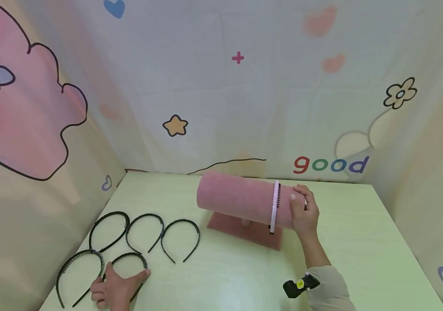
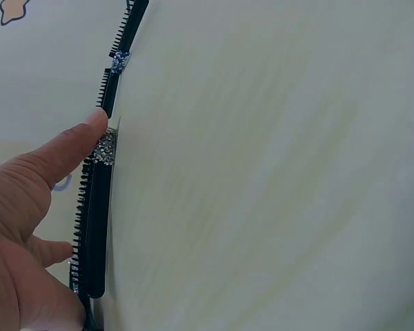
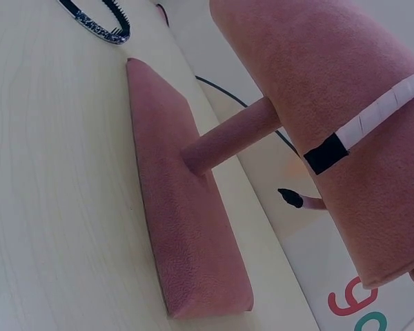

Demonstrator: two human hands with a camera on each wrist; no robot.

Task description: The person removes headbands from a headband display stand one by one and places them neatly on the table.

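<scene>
A pink plush headband stand, a thick roll on a short post and flat base, stands on the table. Around the roll, near its right end, sits a white-wrapped headband with black tips. My right hand grips that end, thumb on the front. At the lower left, my left hand spans a black toothed headband, thumb and a finger on its opposite sides, other fingers curled. In the left wrist view the thumb touches a headband near a silver glitter patch.
More black headbands lie around the left hand: one at the left, and a back row of three, left, middle and right. Printed cloth walls enclose the pale table at the back and both sides.
</scene>
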